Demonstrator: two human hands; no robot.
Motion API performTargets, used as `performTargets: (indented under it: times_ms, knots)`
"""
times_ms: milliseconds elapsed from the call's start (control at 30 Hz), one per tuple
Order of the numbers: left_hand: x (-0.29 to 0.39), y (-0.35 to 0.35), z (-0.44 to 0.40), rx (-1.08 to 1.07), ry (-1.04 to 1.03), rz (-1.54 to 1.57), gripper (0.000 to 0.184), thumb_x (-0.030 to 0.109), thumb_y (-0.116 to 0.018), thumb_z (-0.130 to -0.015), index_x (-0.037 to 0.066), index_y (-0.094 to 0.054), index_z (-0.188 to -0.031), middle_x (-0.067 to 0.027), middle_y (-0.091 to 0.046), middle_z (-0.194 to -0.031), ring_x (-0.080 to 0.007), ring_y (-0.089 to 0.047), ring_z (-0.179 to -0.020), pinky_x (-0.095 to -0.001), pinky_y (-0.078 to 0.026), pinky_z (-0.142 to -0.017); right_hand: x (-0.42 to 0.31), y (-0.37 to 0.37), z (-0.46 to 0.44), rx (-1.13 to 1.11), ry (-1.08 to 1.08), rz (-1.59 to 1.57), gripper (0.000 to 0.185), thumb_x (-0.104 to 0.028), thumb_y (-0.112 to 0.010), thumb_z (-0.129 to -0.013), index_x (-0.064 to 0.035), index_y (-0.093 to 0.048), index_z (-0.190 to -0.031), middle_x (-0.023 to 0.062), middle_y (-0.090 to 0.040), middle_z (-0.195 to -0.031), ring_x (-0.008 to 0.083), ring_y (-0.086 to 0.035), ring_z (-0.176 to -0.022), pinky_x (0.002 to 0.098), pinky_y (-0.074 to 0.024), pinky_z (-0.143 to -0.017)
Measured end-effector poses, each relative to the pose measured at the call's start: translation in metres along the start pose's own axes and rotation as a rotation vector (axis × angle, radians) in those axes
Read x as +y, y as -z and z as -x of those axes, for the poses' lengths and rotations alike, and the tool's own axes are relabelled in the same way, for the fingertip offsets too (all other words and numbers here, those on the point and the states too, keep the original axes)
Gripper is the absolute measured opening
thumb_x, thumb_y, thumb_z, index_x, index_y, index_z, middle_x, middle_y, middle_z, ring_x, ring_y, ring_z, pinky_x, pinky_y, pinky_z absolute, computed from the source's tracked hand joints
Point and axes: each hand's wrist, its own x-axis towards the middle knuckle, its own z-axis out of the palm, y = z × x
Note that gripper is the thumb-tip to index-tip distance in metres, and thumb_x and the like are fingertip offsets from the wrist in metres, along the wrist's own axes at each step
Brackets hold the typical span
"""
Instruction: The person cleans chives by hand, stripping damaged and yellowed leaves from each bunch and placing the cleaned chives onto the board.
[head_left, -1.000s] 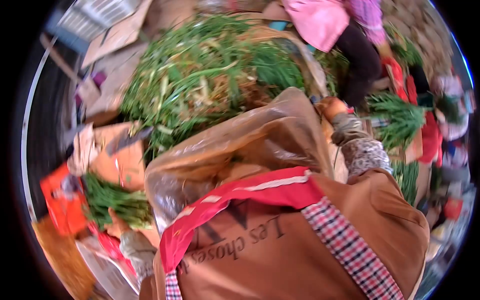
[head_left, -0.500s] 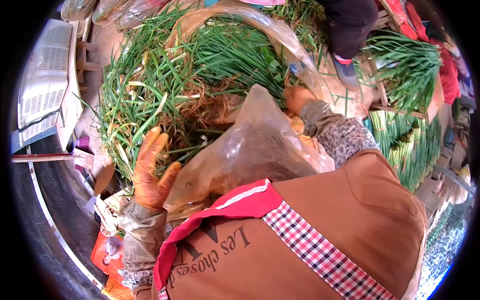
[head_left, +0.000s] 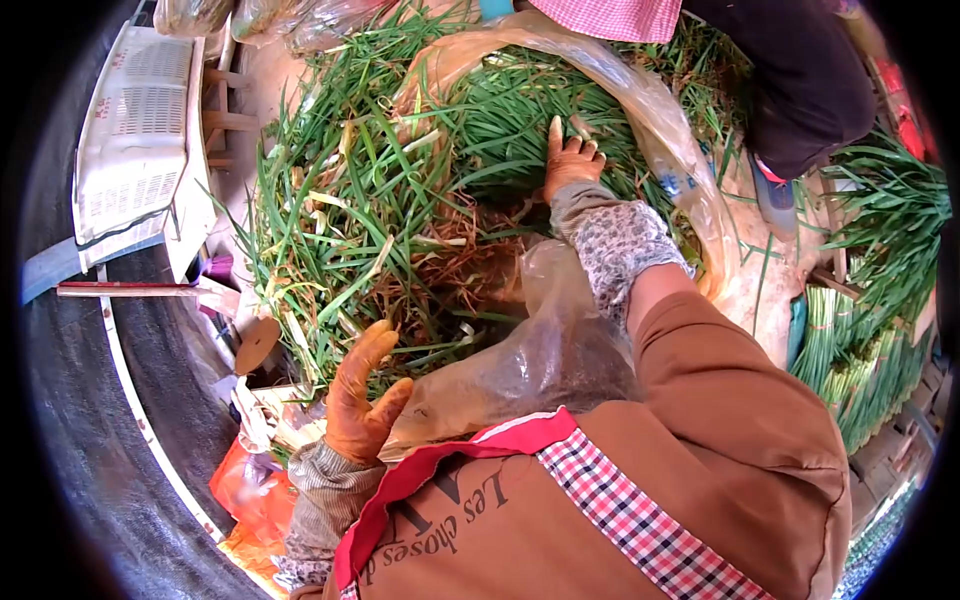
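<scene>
My left hand [head_left: 362, 400], in an orange glove, is held with its thumb apart from its fingers, beside the loose greens. Nothing shows in it. My right hand [head_left: 574, 165], gloved the same way, reaches forward with fingers stretched over a bundle of long green stalks [head_left: 500, 125] that look like chives or scallions. A looser heap of greens [head_left: 330, 220] with yellowed leaves and brown roots lies to the left. In front of my body a clear plastic sheet [head_left: 530, 350] is draped, and its far edge [head_left: 640, 95] curves around the greens.
At the left stands a white slotted crate [head_left: 140, 130], with an orange bag [head_left: 250, 490] lower down. Another person's dark trouser leg [head_left: 790, 90] and shoe [head_left: 775, 205] are at the upper right. Tied bunches of green stalks [head_left: 865, 350] are stacked at the right.
My right hand has moved from the plastic near my body forward onto the green bundle, its fingers now spread. The left hand stays open. The view has shifted, and the near plastic has sunk lower.
</scene>
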Motion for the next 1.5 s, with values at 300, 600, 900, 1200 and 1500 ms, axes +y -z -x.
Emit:
performTargets:
  times_ms: [300, 600, 900, 1200, 1500]
  knots:
    - [-0.012, -0.005, 0.006, 0.042, 0.056, 0.134, 0.043, 0.012, -0.066, -0.076, 0.005, -0.053, -0.116, -0.0127, -0.049, -0.124, -0.0234, -0.045, -0.117, -0.0328, -0.037, -0.095, 0.067, -0.007, -0.009, 0.327, 0.375, -0.591, 0.074, -0.028, -0.073, -0.065, -0.0064, -0.036, -0.126, 0.0185, -0.055, -0.111, 0.0360, -0.053, -0.102, 0.0396, -0.0429, -0.088]
    - [-0.026, -0.007, 0.015, 0.014, 0.087, 0.226, 0.050, 0.015, -0.067, -0.077, 0.000, -0.049, -0.121, -0.0132, -0.046, -0.128, -0.0234, -0.043, -0.119, -0.0338, -0.034, -0.097, 0.140, -0.057, 0.105, 0.443, 0.599, -0.572, 0.067, -0.029, -0.058, -0.079, -0.0051, -0.028, -0.134, 0.0171, -0.046, -0.125, 0.0334, -0.047, -0.110, 0.0386, -0.0369, -0.094]
    - [-0.020, -0.016, 0.024, -0.071, 0.073, 0.129, 0.044, 0.017, -0.066, -0.078, 0.003, -0.051, -0.118, -0.0127, -0.047, -0.127, -0.0235, -0.043, -0.118, -0.0340, -0.035, -0.095, 0.197, -0.080, 0.082, -0.452, -0.118, -0.163, 0.105, -0.050, -0.069, -0.062, 0.0049, -0.017, -0.135, 0.0237, -0.047, -0.120, 0.0297, -0.048, -0.111, 0.0343, -0.0406, -0.091]
    - [-0.013, -0.018, 0.025, -0.081, 0.080, 0.185, 0.042, 0.015, -0.065, -0.079, 0.003, -0.051, -0.117, -0.0133, -0.047, -0.127, -0.0241, -0.043, -0.118, -0.0340, -0.035, -0.096, 0.165, -0.145, 0.092, -0.615, 0.315, -0.063, 0.081, -0.025, -0.063, -0.065, -0.0016, -0.027, -0.134, 0.0215, -0.054, -0.112, 0.0309, -0.055, -0.101, 0.0339, -0.0468, -0.082]
    - [-0.008, -0.020, 0.027, -0.116, 0.049, 0.138, 0.042, 0.018, -0.064, -0.080, 0.003, -0.051, -0.117, -0.0141, -0.048, -0.125, -0.0248, -0.044, -0.117, -0.0348, -0.037, -0.096, 0.157, -0.150, 0.092, -0.648, 0.063, -0.471, 0.085, -0.027, -0.064, -0.065, -0.0010, -0.026, -0.136, 0.0217, -0.042, -0.129, 0.0283, -0.046, -0.116, 0.0313, -0.0370, -0.095]
